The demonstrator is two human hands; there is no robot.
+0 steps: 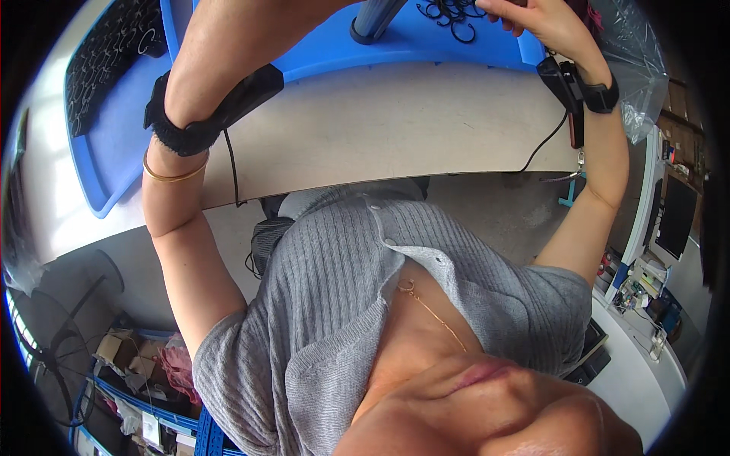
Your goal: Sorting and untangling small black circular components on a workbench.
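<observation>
At the top right, my right hand (541,21) reaches over a blue tray (327,55). Its fingers are bent and pressed together, and the upper edge cuts part of them off. Whatever they hold is hidden. Just left of those fingertips lies a loose pile of small black curved hooks or open rings (458,23) in the tray. A dark blue-grey cylinder (372,21) stands tilted farther left. My left forearm (228,53) crosses the top left toward the tray, with its hand beyond the upper edge.
A second blue tray (114,178) at the left holds rows of black curved pieces (106,68). The pale table's (365,121) near edge runs before my body. Black wrist devices (190,114) trail cables. Clear plastic sheeting (642,68) hangs at the right.
</observation>
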